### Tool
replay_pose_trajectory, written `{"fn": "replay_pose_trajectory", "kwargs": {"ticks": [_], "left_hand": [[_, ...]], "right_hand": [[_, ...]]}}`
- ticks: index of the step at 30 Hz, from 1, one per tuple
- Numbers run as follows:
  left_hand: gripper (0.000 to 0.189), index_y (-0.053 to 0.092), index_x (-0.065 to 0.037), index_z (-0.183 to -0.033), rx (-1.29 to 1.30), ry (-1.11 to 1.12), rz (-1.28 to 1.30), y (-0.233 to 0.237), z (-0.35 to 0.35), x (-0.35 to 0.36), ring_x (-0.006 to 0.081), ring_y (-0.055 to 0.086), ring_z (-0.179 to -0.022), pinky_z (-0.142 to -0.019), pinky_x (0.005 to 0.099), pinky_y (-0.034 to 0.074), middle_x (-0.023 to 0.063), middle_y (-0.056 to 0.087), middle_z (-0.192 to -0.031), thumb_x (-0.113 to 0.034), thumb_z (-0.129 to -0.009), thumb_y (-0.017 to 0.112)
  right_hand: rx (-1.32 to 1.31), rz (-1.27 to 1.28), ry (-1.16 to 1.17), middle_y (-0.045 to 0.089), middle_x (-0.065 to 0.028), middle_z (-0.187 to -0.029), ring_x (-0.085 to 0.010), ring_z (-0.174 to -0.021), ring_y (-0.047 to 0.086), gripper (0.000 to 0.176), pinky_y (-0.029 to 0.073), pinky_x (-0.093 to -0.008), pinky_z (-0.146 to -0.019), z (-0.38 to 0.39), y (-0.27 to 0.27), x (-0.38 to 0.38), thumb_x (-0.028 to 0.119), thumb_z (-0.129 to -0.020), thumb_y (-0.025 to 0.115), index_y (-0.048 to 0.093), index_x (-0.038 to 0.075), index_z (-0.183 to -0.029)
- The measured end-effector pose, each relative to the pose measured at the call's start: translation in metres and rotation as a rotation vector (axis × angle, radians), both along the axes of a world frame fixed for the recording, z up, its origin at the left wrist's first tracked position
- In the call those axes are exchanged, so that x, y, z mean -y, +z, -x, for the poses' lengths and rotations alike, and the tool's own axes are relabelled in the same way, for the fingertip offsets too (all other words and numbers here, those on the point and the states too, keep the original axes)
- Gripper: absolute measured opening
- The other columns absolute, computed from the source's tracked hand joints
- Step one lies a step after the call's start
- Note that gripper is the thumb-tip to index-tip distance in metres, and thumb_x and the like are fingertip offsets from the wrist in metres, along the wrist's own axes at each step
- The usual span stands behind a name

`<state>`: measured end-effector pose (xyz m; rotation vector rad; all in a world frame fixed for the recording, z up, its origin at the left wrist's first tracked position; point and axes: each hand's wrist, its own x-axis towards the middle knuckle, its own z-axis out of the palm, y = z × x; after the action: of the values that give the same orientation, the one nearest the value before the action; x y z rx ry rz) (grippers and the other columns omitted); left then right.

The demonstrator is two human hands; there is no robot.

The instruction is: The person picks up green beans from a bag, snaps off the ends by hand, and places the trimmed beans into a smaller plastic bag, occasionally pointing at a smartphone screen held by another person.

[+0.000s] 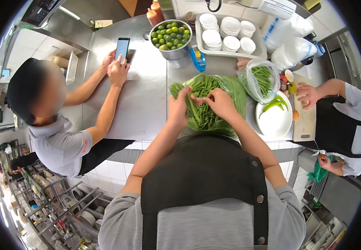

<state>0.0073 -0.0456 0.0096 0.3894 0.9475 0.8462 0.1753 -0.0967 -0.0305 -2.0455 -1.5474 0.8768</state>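
Observation:
My left hand (179, 107) is closed around a small bunch of long green beans (175, 89), whose ends stick out past the fingers. Close beside it, my right hand (222, 105) has thumb and fingers pinched together, its fingertips almost meeting those of the left. Whatever sits in that pinch is too small to make out. Beneath both hands lies a large heap of cut green beans (207, 121) on an opened clear green-tinted plastic bag (235, 89). To the right of it, a second clear bag (258, 81) holds more green beans.
A white plate (272, 125) with green chillies stands right, beside a cutting board (305, 125) and a co-worker's hand (307, 95). Behind are a pot of limes (176, 54), a blue tape dispenser (198, 59) and a tray (251, 54) of white cups. Another person on the left holds a phone (122, 48).

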Motion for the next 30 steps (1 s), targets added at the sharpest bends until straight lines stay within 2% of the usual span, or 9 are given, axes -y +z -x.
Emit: {"fn": "replay_pose_trajectory", "kwargs": {"ticks": [2, 3, 7, 12, 20, 22, 23, 26, 30], "left_hand": [[0.020, 0.057, -0.003, -0.096, -0.068, -0.073, -0.009, -0.021, 0.002, 0.003, 0.0169, 0.058, -0.058, -0.054, 0.0322, 0.051, 0.0032, 0.055, -0.071, -0.020, -0.098, 0.068], [0.021, 0.058, -0.003, -0.094, -0.135, -0.121, -0.020, -0.023, 0.003, 0.003, 0.0159, 0.058, -0.057, -0.052, 0.0314, 0.049, 0.0026, 0.055, -0.070, -0.020, -0.096, 0.071], [0.019, 0.066, -0.004, -0.095, -0.269, -0.274, -0.120, -0.023, -0.001, 0.007, 0.0103, 0.050, -0.053, -0.049, 0.0281, 0.043, 0.0004, 0.057, -0.069, -0.016, -0.089, 0.080], [0.016, 0.072, -0.002, -0.096, -0.299, -0.467, -0.370, -0.007, -0.014, 0.010, 0.0068, 0.050, -0.052, -0.048, 0.0246, 0.041, -0.0001, 0.064, -0.072, -0.008, -0.085, 0.082], [0.012, 0.073, 0.000, -0.091, -0.304, -0.414, -0.579, -0.002, -0.025, 0.005, 0.0044, 0.054, -0.054, -0.049, 0.0223, 0.043, -0.0007, 0.066, -0.069, -0.007, -0.086, 0.081], [0.013, 0.074, 0.000, -0.092, -0.338, -0.438, -0.617, 0.000, -0.025, 0.005, 0.0045, 0.056, -0.054, -0.050, 0.0230, 0.045, 0.0003, 0.068, -0.069, -0.008, -0.085, 0.082], [0.013, 0.075, 0.000, -0.091, -0.351, -0.464, -0.624, -0.002, -0.025, 0.006, 0.0053, 0.060, -0.062, -0.058, 0.0244, 0.050, 0.0024, 0.072, -0.074, -0.009, -0.085, 0.082], [0.013, 0.075, -0.001, -0.091, -0.306, -0.426, -0.737, -0.003, -0.026, 0.009, 0.0036, 0.057, -0.061, -0.055, 0.0225, 0.046, -0.0009, 0.069, -0.073, -0.009, -0.085, 0.083], [0.014, 0.075, 0.000, -0.092, -0.289, -0.430, -0.767, -0.004, -0.028, 0.009, 0.0042, 0.060, -0.068, -0.062, 0.0239, 0.050, 0.0008, 0.073, -0.080, -0.011, -0.086, 0.083]], "right_hand": [[-0.084, -0.063, 0.017, 0.067, -0.0149, -0.090, -0.0338, -0.085, 0.067, 0.024, 0.052, -0.0457, -0.076, -0.007, -0.012, -0.003, 0.024, -0.086, 0.075, 0.070, 0.001, -0.084], [-0.173, -0.063, 0.028, 0.068, -0.0140, -0.086, -0.0284, -0.080, 0.067, 0.016, 0.052, -0.0413, -0.073, -0.008, -0.010, -0.005, 0.016, -0.084, 0.074, 0.070, 0.000, -0.084], [-0.381, -0.115, -0.069, 0.065, -0.0093, -0.082, -0.0170, -0.071, 0.061, 0.011, 0.047, -0.0320, -0.065, -0.021, 0.005, 0.000, 0.011, -0.084, 0.075, 0.072, 0.001, -0.088], [-0.244, -0.301, -0.021, 0.060, -0.0069, -0.080, -0.0166, -0.067, 0.058, 0.007, 0.045, -0.0308, -0.061, -0.019, 0.066, 0.013, 0.006, -0.085, 0.074, 0.073, 0.001, -0.089], [-0.267, -0.442, -0.111, 0.062, -0.0091, -0.082, -0.0189, -0.069, 0.060, 0.010, 0.048, -0.0304, -0.064, -0.006, 0.096, 0.023, 0.000, -0.085, 0.070, 0.074, 0.002, -0.094], [-0.210, -0.375, -0.063, 0.064, -0.0105, -0.083, -0.0204, -0.070, 0.061, 0.012, 0.049, -0.0306, -0.065, -0.011, 0.100, 0.026, -0.001, -0.085, 0.070, 0.074, 0.001, -0.096], [-0.181, -0.341, -0.038, 0.064, -0.0111, -0.084, -0.0212, -0.070, 0.062, 0.012, 0.049, -0.0307, -0.065, -0.013, 0.103, 0.027, -0.001, -0.085, 0.070, 0.074, 0.001, -0.096], [-0.250, -0.265, -0.029, 0.065, -0.0122, -0.085, -0.0229, -0.071, 0.062, 0.012, 0.049, -0.0319, -0.065, -0.016, 0.115, 0.028, -0.001, -0.085, 0.070, 0.073, 0.000, -0.096], [-0.198, -0.334, 0.013, 0.065, -0.0123, -0.084, -0.0238, -0.071, 0.062, 0.010, 0.048, -0.0327, -0.063, -0.022, 0.113, 0.029, 0.001, -0.087, 0.069, 0.071, -0.001, -0.096]]}}
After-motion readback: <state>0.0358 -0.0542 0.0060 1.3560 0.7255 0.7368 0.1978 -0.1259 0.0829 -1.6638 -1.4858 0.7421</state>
